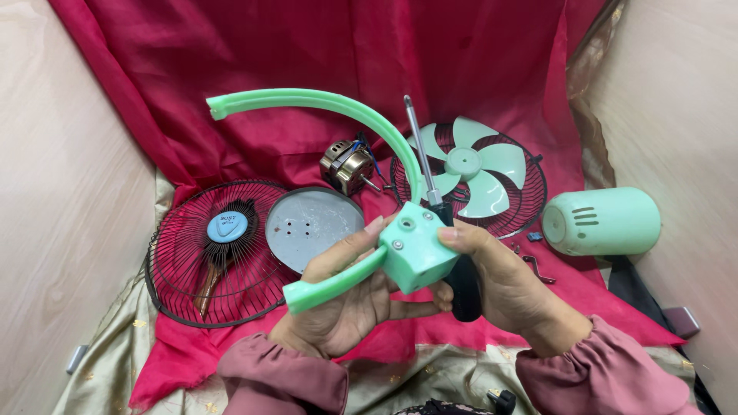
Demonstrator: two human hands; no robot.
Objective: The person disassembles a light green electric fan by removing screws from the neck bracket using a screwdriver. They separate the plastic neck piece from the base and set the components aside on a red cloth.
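Both hands hold up a mint-green fan bracket (413, 252): a boxy block with two screws and a long curved arm that arcs up to the left. My left hand (350, 296) cups the block and the lower arm stub from below. My right hand (500, 284) grips the block's right side together with a screwdriver (430, 173), black handle in the palm, metal shaft pointing up.
On the red cloth lie a black wire fan guard with a blue centre cap (219, 250), a round grey metal plate (314, 225), a small motor (347, 167), a green fan blade (473, 173) on a second guard, a green motor housing (603, 221), and small loose metal parts (534, 257).
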